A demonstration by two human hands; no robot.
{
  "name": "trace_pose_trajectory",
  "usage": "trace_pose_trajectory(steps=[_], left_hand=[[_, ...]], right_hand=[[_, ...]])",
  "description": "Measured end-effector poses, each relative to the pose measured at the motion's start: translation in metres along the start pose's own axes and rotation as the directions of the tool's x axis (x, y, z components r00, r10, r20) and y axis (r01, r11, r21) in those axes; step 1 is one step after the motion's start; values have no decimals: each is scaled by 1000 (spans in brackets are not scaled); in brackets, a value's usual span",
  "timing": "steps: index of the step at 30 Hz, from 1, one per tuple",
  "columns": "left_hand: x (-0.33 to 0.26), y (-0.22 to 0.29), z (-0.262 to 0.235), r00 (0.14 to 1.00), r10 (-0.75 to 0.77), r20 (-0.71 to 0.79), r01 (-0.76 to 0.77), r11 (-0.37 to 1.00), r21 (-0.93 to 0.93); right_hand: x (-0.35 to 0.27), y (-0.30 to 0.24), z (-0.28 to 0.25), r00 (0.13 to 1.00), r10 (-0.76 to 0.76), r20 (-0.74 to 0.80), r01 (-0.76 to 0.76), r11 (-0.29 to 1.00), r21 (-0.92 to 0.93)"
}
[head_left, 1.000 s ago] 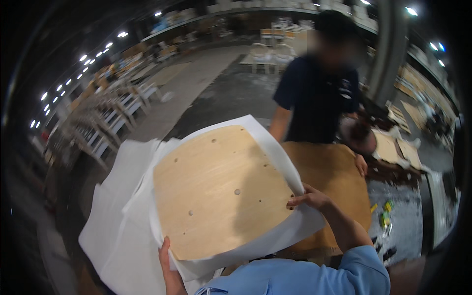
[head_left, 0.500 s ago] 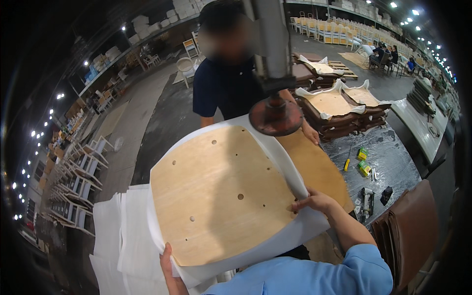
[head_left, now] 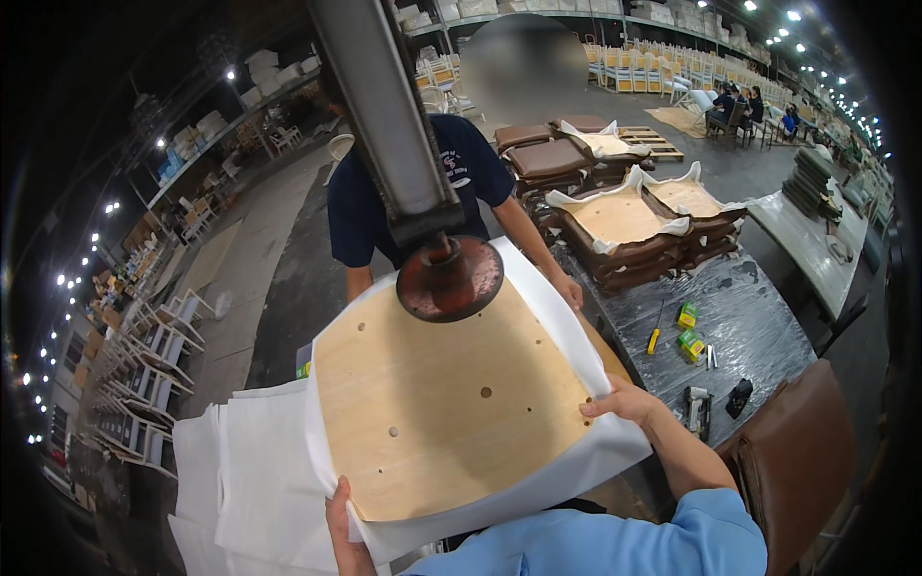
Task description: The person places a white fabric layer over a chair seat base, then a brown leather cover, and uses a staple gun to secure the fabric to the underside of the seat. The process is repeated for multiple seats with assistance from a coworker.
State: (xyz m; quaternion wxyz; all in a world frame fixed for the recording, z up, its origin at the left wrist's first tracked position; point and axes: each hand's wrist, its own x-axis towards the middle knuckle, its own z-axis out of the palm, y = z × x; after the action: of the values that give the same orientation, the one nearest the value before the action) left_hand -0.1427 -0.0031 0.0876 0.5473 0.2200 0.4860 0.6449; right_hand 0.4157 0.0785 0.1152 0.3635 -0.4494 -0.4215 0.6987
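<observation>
A plywood seat panel (head_left: 451,403) with several round holes lies face up over a white padding sheet (head_left: 547,485), which sticks out around its edges. My left hand (head_left: 342,518) is closed on the near left corner of panel and padding, thumb on top. At the right corner my right hand (head_left: 622,399) is closed too, its thumb on the wood and its fingers hidden below. Over the panel's far part hangs the round, reddish press plate (head_left: 449,280) on a grey metal arm (head_left: 379,115); I cannot tell whether it touches the wood.
Opposite stands a co-worker in a dark shirt, one hand (head_left: 569,291) beside the far right edge. White sheets (head_left: 264,480) are stacked at the left. The right-hand table (head_left: 624,322) bears a yellow screwdriver (head_left: 654,338), green-yellow boxes (head_left: 689,331), a staple gun (head_left: 698,413) and brown seat covers (head_left: 672,252).
The panel has shifted under the press plate, which now overlaps its far part instead of the far right rim. It covers more of the tan board beneath. Both my hands keep their hold.
</observation>
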Motion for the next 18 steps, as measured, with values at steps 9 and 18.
trace_pose_trajectory(steps=[9,18], left_hand=[[-2,-16,53,999,-48,-11,48,997,53],[16,-24,60,998,-57,1,57,996,64]], right_hand=[[-18,0,-28,997,12,-76,-4,995,96],[-8,9,-51,996,-9,-86,13,999,48]])
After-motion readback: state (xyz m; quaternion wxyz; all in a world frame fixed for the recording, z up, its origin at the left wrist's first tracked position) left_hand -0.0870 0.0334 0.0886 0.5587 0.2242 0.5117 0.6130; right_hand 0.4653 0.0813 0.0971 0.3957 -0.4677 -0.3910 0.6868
